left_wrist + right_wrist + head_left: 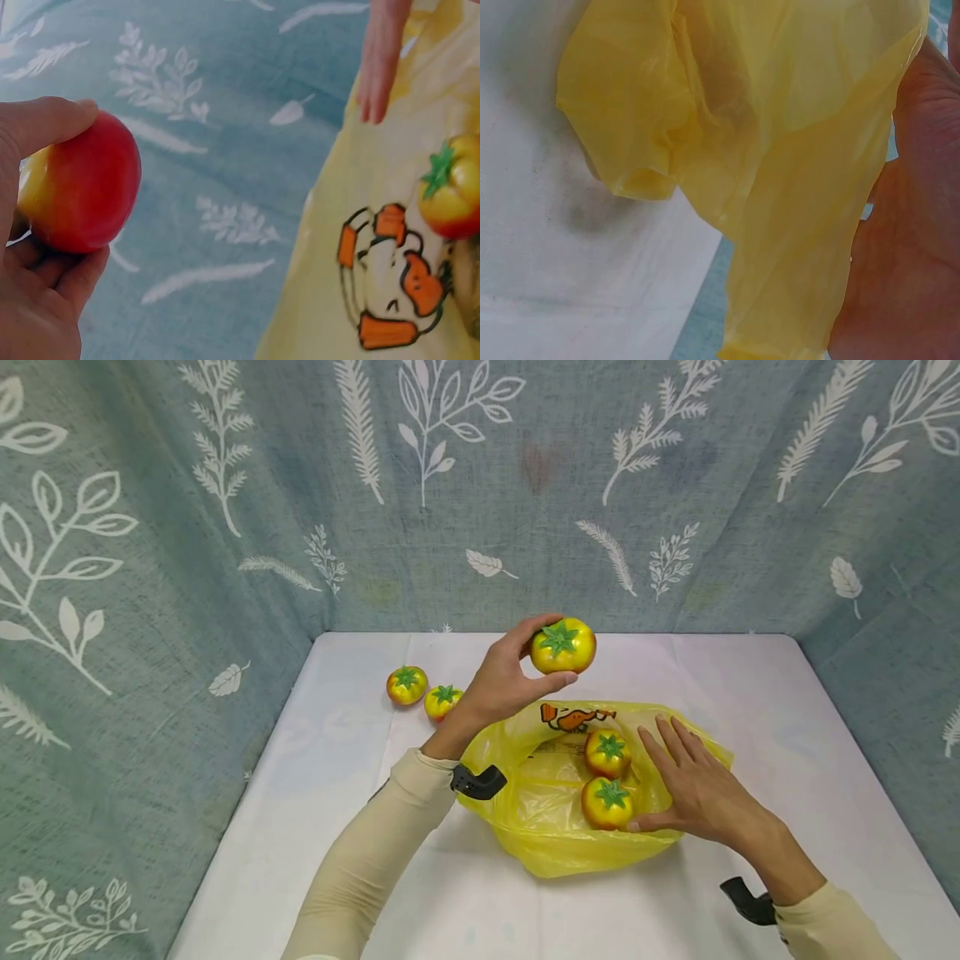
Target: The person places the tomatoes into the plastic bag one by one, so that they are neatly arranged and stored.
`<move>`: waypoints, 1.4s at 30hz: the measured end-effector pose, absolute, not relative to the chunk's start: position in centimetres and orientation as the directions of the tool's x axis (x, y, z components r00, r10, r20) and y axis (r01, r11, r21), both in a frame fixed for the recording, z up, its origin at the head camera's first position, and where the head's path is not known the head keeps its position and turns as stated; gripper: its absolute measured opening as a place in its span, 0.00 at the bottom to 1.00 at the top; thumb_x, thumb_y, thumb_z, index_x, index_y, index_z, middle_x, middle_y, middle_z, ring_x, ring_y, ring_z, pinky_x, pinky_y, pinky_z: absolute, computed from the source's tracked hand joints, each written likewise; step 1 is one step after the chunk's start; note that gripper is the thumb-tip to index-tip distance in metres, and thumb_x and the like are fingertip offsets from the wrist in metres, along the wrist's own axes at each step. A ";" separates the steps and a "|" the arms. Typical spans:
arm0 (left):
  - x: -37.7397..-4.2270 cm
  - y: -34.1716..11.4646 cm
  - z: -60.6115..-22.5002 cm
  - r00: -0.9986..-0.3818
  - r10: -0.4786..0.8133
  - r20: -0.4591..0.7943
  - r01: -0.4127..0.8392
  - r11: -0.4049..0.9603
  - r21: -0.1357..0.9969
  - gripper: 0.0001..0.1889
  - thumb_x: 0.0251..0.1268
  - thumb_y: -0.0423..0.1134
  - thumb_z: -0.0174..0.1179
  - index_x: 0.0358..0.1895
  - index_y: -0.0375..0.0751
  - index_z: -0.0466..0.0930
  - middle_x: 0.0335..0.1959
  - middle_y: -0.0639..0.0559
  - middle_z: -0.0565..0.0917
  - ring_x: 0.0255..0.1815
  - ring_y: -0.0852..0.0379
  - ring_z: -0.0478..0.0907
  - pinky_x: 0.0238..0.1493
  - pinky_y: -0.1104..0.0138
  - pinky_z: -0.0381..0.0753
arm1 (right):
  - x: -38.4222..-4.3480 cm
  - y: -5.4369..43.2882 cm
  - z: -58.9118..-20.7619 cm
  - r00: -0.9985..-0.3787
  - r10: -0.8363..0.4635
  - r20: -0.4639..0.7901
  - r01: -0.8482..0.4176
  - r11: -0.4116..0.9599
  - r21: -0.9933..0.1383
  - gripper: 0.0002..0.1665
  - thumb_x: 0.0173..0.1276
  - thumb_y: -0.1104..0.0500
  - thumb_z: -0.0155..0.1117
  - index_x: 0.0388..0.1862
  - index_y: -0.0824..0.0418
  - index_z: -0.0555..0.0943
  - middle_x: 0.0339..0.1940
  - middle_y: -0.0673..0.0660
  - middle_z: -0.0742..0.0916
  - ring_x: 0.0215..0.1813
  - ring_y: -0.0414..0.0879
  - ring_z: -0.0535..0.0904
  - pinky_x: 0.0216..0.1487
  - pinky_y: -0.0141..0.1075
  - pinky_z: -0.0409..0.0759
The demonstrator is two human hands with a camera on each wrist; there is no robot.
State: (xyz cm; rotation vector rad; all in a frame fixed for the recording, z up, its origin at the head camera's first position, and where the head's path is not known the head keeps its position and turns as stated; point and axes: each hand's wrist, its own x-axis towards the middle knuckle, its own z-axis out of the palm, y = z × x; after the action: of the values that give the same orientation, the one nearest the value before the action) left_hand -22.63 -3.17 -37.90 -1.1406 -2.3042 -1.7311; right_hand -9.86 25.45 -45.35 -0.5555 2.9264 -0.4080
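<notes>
My left hand (504,678) grips a tomato (573,647), yellow and red with a green star-shaped top, between thumb and fingers above the far side of a yellow plastic bag (581,856). In the left wrist view this tomato's red underside (97,187) faces the camera. Inside the wide-mouthed bag lie two similar tomatoes, a rear one (608,753) and a front one (606,804). At the bag's right side my right hand (701,789) spreads straight fingers inside the mouth, its thumb at the front rim. Thin yellow plastic (810,195) hangs beside that hand in the right wrist view.
Two more tomatoes sit on the white table (795,710) behind my left forearm, one whole in view (407,685) and one partly covered (441,700). A grey-green leaf-patterned curtain (525,552) stands behind the table and along its sides. Black cameras are strapped at both wrists.
</notes>
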 end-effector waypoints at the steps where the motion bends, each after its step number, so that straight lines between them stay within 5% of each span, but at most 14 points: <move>1: -22.6 -2.8 -38.0 -0.719 0.539 0.438 0.575 0.107 0.811 0.37 0.62 0.33 0.71 0.74 0.35 0.64 0.67 0.42 0.72 0.61 0.54 0.75 0.62 0.65 0.76 | -9.8 25.5 -45.4 -0.924 -0.373 -0.085 -0.335 0.897 -0.288 0.80 0.45 0.18 0.68 0.83 0.63 0.49 0.82 0.72 0.51 0.79 0.71 0.46 0.72 0.68 0.53; 20: -20.8 0.7 -40.8 -0.558 0.818 0.140 0.530 0.221 0.819 0.37 0.64 0.41 0.71 0.73 0.38 0.65 0.64 0.46 0.75 0.56 0.59 0.76 0.57 0.72 0.77 | -9.9 25.9 -45.4 -0.916 -0.399 -0.045 -0.371 0.883 -0.286 0.78 0.49 0.19 0.66 0.83 0.64 0.47 0.82 0.72 0.51 0.80 0.70 0.46 0.71 0.67 0.56; 29: -20.2 1.3 -42.5 -0.529 0.849 -0.002 0.536 0.336 0.774 0.39 0.63 0.48 0.72 0.74 0.41 0.66 0.65 0.50 0.75 0.55 0.63 0.77 0.56 0.75 0.76 | -9.8 26.2 -45.8 -0.910 -0.415 0.005 -0.400 0.874 -0.276 0.77 0.50 0.22 0.70 0.82 0.67 0.51 0.81 0.72 0.52 0.80 0.70 0.47 0.70 0.67 0.59; 42: -20.2 0.9 -44.5 -0.488 0.869 -0.078 0.591 0.395 0.704 0.36 0.64 0.47 0.70 0.72 0.41 0.68 0.66 0.50 0.75 0.55 0.62 0.75 0.57 0.74 0.74 | -9.8 26.4 -45.8 -0.912 -0.411 -0.003 -0.395 0.877 -0.275 0.77 0.49 0.19 0.66 0.82 0.66 0.51 0.81 0.73 0.54 0.80 0.70 0.47 0.70 0.66 0.60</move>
State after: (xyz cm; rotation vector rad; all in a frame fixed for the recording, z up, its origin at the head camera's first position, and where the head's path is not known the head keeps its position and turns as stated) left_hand -20.23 0.92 -44.51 -1.6728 -2.9663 -1.1470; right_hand -9.81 26.40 -45.78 -0.6411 2.9835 -0.4166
